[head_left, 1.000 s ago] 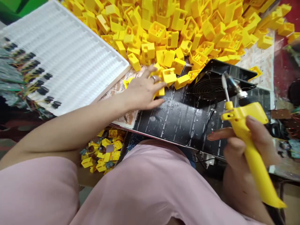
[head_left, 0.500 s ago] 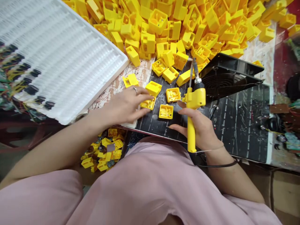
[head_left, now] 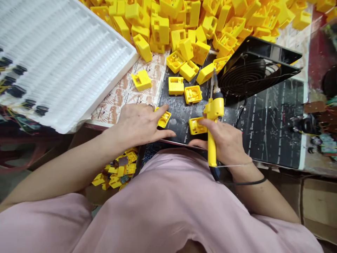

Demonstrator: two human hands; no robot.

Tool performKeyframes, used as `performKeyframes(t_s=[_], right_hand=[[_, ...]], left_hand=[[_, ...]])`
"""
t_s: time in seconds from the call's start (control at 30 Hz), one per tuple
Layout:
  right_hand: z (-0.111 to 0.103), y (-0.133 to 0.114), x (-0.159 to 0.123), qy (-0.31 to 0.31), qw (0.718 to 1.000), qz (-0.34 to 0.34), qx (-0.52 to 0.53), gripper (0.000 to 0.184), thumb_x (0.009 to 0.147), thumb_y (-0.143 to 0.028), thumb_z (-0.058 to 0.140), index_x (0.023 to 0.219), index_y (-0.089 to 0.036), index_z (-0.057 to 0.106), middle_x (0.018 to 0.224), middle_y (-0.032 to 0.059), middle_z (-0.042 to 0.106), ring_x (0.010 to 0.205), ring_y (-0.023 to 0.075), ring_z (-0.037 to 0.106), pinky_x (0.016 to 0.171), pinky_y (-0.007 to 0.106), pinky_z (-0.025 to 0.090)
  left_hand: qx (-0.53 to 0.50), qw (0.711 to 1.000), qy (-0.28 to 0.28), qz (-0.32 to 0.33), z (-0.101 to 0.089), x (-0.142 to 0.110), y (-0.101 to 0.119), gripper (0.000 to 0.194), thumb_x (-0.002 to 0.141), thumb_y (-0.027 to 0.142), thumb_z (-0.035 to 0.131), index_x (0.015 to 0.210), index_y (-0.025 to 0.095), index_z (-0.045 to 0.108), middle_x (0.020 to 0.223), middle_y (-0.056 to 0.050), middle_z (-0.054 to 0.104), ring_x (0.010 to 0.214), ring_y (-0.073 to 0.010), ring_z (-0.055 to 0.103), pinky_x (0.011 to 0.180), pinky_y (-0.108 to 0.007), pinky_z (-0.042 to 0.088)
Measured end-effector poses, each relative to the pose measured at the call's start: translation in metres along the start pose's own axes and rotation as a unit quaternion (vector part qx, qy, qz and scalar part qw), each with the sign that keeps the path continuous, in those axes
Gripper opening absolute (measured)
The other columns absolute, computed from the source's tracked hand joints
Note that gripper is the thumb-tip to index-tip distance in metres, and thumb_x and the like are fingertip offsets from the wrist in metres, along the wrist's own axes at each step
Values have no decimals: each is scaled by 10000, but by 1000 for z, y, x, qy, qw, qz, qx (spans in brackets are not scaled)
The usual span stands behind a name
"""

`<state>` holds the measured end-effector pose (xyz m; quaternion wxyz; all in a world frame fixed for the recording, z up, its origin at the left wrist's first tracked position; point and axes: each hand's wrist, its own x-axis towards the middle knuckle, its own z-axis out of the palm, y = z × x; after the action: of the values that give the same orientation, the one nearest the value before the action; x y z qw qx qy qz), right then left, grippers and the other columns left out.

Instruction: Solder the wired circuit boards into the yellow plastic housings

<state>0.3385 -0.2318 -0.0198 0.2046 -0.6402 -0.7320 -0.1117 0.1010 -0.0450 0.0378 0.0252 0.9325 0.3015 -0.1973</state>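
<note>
My right hand (head_left: 228, 140) is closed around a yellow soldering gun (head_left: 214, 109) whose metal tip points away from me. Its thumb and fingertips are close to an open yellow plastic case (head_left: 196, 125), partly hidden behind the hand and gun; I cannot tell whether they touch it. My left hand (head_left: 140, 124) lies at the front edge with thumb and index finger stretched apart. Under its index finger sits another small open case (head_left: 164, 119), partly covered. Farther back on the black mat (head_left: 176, 116) rest a case with its perforated side up (head_left: 176, 87) and an open case (head_left: 193, 94).
A heap of yellow cases (head_left: 160, 30) spreads across the back. A black fan (head_left: 252, 75) stands tilted at right. The white foam tray (head_left: 79, 59) covers the left, with wired black parts (head_left: 15, 90) beside it. More yellow pieces (head_left: 116, 172) lie below the table edge.
The view has shifted slightly. One open case now lies farther right, beside my right hand. My left hand and the case under it are nearer the front edge. The perforated case has been turned.
</note>
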Motion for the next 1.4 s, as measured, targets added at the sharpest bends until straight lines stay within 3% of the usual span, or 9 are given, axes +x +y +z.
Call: performKeyframes(t_s=[0.17, 0.33, 0.47, 0.57, 0.7, 0.8, 0.9, 1.07, 1.4], right_hand=[[-7, 10, -3, -14, 996, -25, 81, 467, 1150, -616, 804, 1437, -266, 690, 1177, 103, 851, 1053, 335, 803, 942, 454, 626], [18, 5, 0, -30, 989, -36, 139, 328, 1136, -320, 788, 1453, -300, 703, 1235, 81, 852, 1102, 312, 815, 1021, 467, 631], [17, -7, 1, 13, 987, -55, 150, 371, 1164, -502, 816, 1425, -274, 682, 1125, 56, 859, 907, 266, 808, 1022, 463, 668], [3, -2, 10, 38, 984, -35, 171, 430, 1153, -558, 827, 1433, -279, 658, 1205, 80, 874, 989, 289, 853, 1063, 479, 706], [3, 26, 45, 3, 990, 23, 140, 289, 1212, -366, 704, 1498, -331, 670, 1379, 76, 859, 1312, 337, 851, 1167, 531, 710], [26, 49, 80, -87, 988, -1, 130, 292, 1183, -328, 680, 1475, -343, 678, 1405, 58, 848, 1443, 355, 798, 1241, 612, 680], [43, 63, 97, -141, 983, -14, 121, 289, 1171, -312, 644, 1456, -321, 684, 1358, 63, 859, 1376, 352, 815, 1189, 601, 691], [32, 61, 75, -117, 988, -25, 101, 391, 1116, -376, 762, 1491, -294, 689, 1291, 92, 866, 1204, 368, 821, 1001, 511, 671], [24, 55, 46, -76, 991, 10, 111, 441, 1078, -366, 849, 1492, -299, 712, 1299, 105, 867, 1138, 352, 850, 988, 505, 725]], left_hand=[[-31, 992, -117, 42, -9, -8, -15, 929, 1124, 547, 787, 1932, 272, 420, 1497, -170, 870, 1345, -441, 853, 1002, -461, 648], [-20, 998, -10, -55, -2, -6, 3, 644, 1146, 589, 680, 1615, 153, 746, 1153, -208, 912, 1148, -488, 890, 868, -491, 649], [-34, 998, 34, -43, 3, -6, 22, 771, 1038, 845, 761, 1268, 116, 862, 936, -235, 866, 968, -501, 883, 782, -499, 624], [-72, 993, 94, -14, 7, 5, 11, 813, 1013, 969, 687, 1077, 181, 874, 884, -194, 836, 980, -491, 867, 829, -534, 628], [-139, 965, 217, 54, 11, 51, -18, 572, 1098, 713, 697, 1368, 233, 847, 1306, -193, 853, 1338, -475, 791, 1121, -594, 629], [-165, 959, 210, 95, 12, 90, -29, 592, 1100, 397, 653, 1650, 187, 715, 1609, -204, 765, 1534, -441, 695, 1291, -562, 569], [-223, 953, 187, 84, 7, 107, -35, 536, 1071, 350, 613, 1530, 139, 793, 1497, -190, 828, 1424, -405, 761, 1264, -531, 588], [-306, 940, 127, 85, -6, 105, -41, 405, 1093, 501, 598, 1135, 195, 860, 1094, -81, 875, 1094, -309, 831, 1014, -413, 627], [-175, 962, 146, 147, 5, 105, -7, 492, 1178, 525, 549, 1336, 220, 901, 1298, -130, 849, 1322, -396, 815, 1165, -543, 625]])
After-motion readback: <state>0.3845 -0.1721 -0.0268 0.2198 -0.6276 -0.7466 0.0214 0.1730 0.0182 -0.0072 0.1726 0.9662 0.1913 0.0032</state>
